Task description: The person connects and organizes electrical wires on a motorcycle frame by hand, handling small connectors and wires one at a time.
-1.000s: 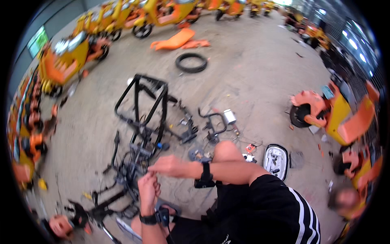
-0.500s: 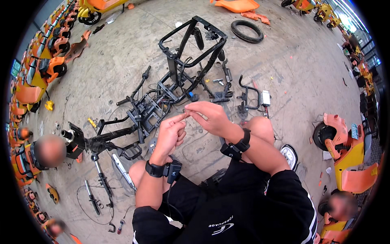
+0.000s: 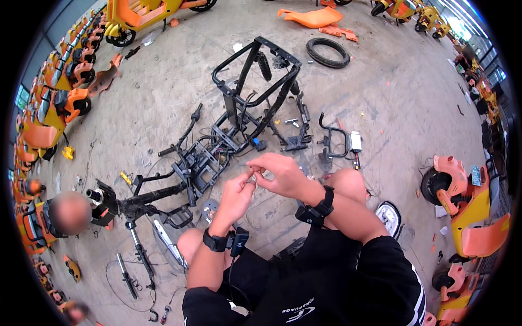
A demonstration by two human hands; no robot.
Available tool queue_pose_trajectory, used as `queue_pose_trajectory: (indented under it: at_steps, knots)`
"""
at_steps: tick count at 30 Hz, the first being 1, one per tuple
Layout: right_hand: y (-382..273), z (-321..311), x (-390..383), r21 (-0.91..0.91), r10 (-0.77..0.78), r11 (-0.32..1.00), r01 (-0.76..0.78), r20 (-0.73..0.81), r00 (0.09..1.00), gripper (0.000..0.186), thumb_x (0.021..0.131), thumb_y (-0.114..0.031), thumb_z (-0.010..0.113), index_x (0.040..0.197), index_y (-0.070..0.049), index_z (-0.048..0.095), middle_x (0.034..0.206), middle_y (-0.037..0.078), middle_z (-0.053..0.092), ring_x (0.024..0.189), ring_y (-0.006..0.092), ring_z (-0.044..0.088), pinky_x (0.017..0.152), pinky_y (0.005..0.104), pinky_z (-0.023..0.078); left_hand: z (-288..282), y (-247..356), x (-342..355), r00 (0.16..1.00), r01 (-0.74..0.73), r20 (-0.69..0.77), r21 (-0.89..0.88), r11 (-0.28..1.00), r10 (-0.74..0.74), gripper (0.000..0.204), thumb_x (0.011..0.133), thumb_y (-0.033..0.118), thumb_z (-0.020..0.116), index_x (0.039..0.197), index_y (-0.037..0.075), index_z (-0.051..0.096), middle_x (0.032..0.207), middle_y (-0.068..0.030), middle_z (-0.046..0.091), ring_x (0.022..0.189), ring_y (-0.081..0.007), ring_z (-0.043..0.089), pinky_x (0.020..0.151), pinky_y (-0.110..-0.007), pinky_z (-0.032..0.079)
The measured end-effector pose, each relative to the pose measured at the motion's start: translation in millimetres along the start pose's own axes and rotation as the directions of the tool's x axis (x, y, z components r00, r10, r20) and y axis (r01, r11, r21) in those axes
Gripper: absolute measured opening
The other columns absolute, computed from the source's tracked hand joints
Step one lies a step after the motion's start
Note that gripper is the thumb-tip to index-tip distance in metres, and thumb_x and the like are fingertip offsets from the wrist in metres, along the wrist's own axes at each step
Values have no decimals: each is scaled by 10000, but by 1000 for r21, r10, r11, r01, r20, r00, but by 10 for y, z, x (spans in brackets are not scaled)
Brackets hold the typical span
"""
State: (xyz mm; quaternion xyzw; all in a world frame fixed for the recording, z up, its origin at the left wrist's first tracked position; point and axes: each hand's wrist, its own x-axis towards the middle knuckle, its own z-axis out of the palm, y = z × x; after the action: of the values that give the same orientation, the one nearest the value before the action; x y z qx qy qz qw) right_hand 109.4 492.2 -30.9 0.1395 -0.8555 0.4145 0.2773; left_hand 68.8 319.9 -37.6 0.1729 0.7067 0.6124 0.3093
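My left hand [image 3: 237,196] and my right hand [image 3: 280,176] meet in front of me, above the floor. Both are closed in a pinch, fingertips touching or nearly so. Whatever is between the fingers is too small and hidden to name. Just beyond them lies a stripped black scooter frame [image 3: 232,103], with its rear rack standing up and loose wiring around its middle [image 3: 209,157]. No part of the frame is touched by either hand.
Around the frame lie a black tire [image 3: 328,52], an orange body panel [image 3: 309,18], a bent black bar [image 3: 338,142], a white box with wires [image 3: 355,142] and fork tubes [image 3: 140,255]. Yellow-orange scooters [image 3: 462,217] stand on both sides. A screwdriver [image 3: 165,315] lies at lower left.
My left index finger, stretched out before, is now drawn in against the thumb. Both hands sit slightly lower in the view, still together. The whole scene has shifted down a little.
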Motion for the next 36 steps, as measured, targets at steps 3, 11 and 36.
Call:
queue_pose_trajectory:
  at_steps: [3,11,36]
  knots:
    - [13,1,-3,-7,23,1000,-23,26,999,276,725,-11,677,996,-65,666,789,61,651,710,236,655,619,328,535,5,41,-9,1000,-20,22,81,996,19,426,914,47,496,1332,29,571,615,79,431,500,-15,351,452,-220,266]
    - [69,21,-50,81,70,994,-73,50,996,277,696,29,679,957,-57,643,741,61,621,654,212,628,600,313,516,-73,63,-24,987,61,145,91,994,-73,515,855,50,467,1366,20,532,593,67,396,490,-36,344,446,-225,278]
    - [-27,-8,-31,46,64,997,-65,32,997,215,726,5,677,924,-51,616,807,79,627,715,249,636,610,338,515,-42,44,-19,991,104,90,-9,995,-103,518,874,65,445,1386,59,520,586,63,400,465,-40,339,426,-227,287]
